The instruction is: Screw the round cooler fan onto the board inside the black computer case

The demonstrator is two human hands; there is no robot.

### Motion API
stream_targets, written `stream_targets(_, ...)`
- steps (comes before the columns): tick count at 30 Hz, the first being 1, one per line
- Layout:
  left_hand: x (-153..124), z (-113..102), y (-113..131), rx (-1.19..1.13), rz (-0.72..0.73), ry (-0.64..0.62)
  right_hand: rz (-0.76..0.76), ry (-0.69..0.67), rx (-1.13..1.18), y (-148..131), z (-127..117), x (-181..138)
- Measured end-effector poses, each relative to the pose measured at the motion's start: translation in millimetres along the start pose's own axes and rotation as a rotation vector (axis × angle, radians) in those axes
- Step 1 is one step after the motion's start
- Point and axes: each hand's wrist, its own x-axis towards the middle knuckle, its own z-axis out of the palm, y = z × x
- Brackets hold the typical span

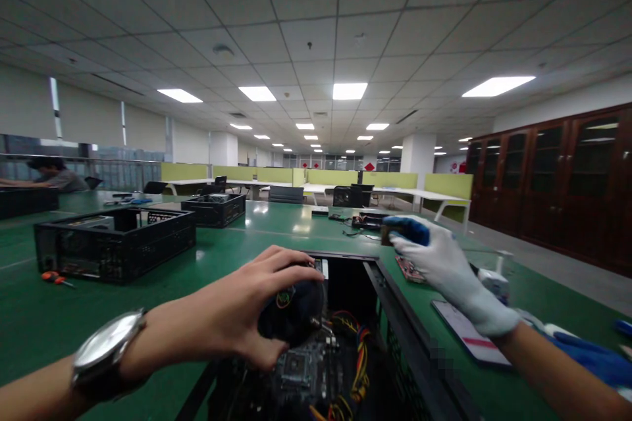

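Observation:
My left hand (pixel 247 312), bare and with a wristwatch, is wrapped over a dark round CPU cooler fan (pixel 293 312) inside an open black computer case (pixel 395 316). The motherboard (pixel 301 368) and coloured cables (pixel 358 355) lie beneath it. My right hand (pixel 444 263) wears a white glove with blue fingertips and reaches out over the green table (pixel 276 230) beyond the case's right wall. Its fingers are curled around a small dark object that I cannot make out.
Two more open black cases (pixel 116 243) (pixel 217 208) stand at the left and back. An orange-handled screwdriver (pixel 56 278) lies at the left. A circuit board (pixel 407 270), a white card (pixel 469 332) and a blue glove (pixel 595 355) sit at the right. A person (pixel 52 174) works far left.

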Motion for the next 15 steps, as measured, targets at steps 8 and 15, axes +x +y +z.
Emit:
stream_targets(8, 43, 52, -20, 0.226, 0.054, -0.443, 0.432, 0.189, 0.025, 143, -24, -94)
stream_targets(15, 62, 77, -35, 0.348, 0.023, -0.685, 0.396, 0.016, -0.132, 163, 2, -123)
